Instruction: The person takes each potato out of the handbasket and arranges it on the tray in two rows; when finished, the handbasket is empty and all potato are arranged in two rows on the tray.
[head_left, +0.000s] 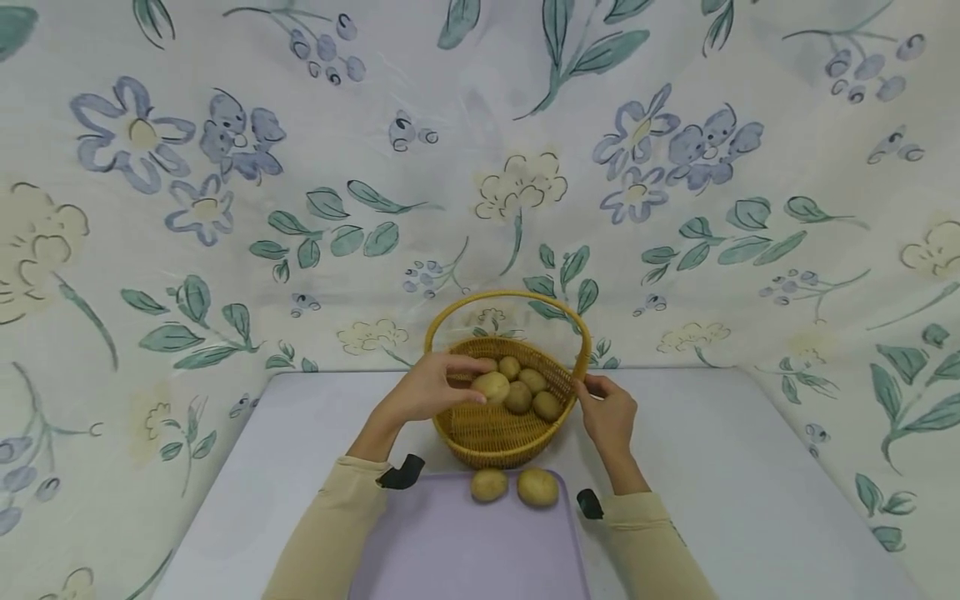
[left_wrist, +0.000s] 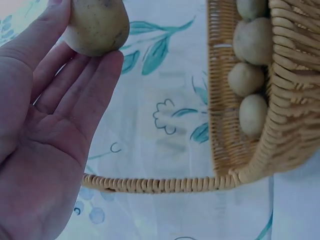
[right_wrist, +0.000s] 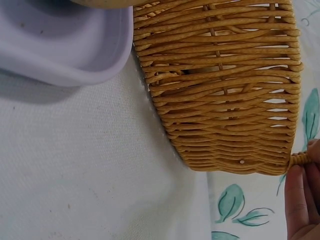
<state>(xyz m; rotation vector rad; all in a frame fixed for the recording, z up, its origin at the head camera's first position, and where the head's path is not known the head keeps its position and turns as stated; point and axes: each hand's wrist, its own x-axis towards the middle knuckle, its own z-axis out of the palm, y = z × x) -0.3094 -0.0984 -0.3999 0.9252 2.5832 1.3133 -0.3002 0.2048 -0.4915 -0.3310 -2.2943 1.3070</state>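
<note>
A wicker basket (head_left: 491, 437) with a tall hoop handle (head_left: 510, 293) stands at the back of the table, tilted toward me. Several potatoes (head_left: 517, 398) lie inside it. My left hand (head_left: 427, 387) pinches one potato (head_left: 491, 387) between thumb and fingers, over the basket's left part. In the left wrist view this potato (left_wrist: 100, 27) sits at the fingertips, apart from the basket (left_wrist: 295, 75). At the right side my right hand (head_left: 609, 417) grips the foot of the handle, and its fingers (right_wrist: 296, 200) show round the handle's base in the right wrist view.
A lilac tray (head_left: 472, 550) lies in front of the basket, with two potatoes (head_left: 537, 487) near its far edge. The white table (head_left: 720, 475) reaches back to a floral-patterned cloth (head_left: 510, 108). Black straps (head_left: 402, 472) circle both wrists.
</note>
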